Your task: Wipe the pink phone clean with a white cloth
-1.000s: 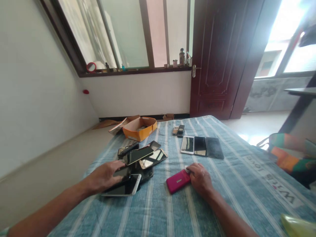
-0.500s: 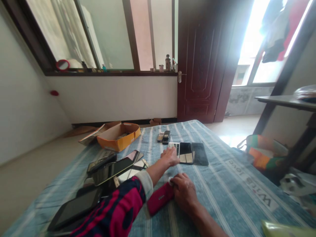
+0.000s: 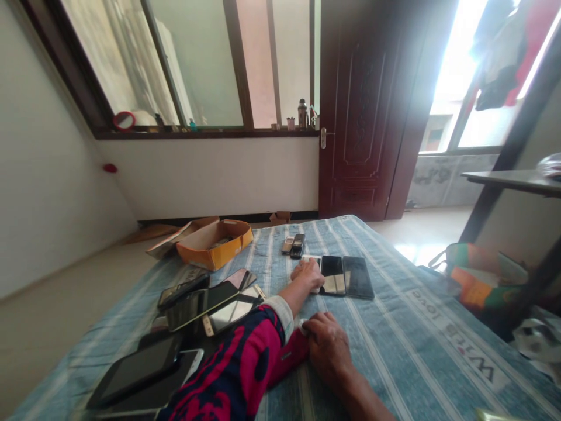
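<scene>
A white smartphone [image 3: 312, 258] lies flat at the left end of a row, mostly hidden under my left hand [image 3: 308, 276], whose curled fingers grip it. To its right in that row are a black smartphone [image 3: 332, 275] and a larger dark phone [image 3: 357, 277]. Nearer to me, my right hand [image 3: 329, 349] is closed at the upper end of a magenta phone [image 3: 287, 358] with a small logo. Something small and white shows at those fingertips; I cannot make out what it is. My left sleeve covers part of the magenta phone.
Two small keypad phones [image 3: 297, 245] lie beyond the row. On the left, several phones and tablets [image 3: 140, 368] overlap in a pile, with an opened orange box [image 3: 214, 255] behind them. A striped blue sheet [image 3: 403, 351] covers the bed. A wooden door [image 3: 362, 146] stands behind.
My left hand and forearm have shifted slightly right, covering more of the white smartphone and the magenta phone. My right hand stays at the magenta phone. The view has moved a little.
</scene>
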A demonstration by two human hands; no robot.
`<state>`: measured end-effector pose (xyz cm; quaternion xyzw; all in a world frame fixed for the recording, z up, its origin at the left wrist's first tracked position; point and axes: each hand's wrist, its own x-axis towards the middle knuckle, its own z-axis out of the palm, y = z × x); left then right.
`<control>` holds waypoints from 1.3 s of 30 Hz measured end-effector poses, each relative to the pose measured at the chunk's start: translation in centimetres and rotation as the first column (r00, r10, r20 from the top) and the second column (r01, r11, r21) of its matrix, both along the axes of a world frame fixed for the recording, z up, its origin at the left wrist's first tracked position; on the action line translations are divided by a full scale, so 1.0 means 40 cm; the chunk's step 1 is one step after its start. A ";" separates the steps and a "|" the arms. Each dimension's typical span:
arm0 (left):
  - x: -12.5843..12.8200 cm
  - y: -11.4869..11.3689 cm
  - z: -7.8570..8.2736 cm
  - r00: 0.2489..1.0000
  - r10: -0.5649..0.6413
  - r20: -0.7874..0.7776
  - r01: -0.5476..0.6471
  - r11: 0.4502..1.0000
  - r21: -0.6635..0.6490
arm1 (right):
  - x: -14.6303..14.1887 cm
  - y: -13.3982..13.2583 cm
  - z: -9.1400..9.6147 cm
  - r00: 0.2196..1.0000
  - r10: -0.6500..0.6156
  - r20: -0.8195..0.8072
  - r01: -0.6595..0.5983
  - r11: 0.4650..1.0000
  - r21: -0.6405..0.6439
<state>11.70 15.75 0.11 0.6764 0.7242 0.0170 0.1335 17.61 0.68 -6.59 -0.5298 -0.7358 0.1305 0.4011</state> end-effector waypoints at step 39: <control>-0.677 -0.093 0.233 0.995 0.040 0.095 -0.034 0.998 -0.061 | 0.023 0.007 -0.032 0.995 0.078 0.068 -0.077 0.997 -0.016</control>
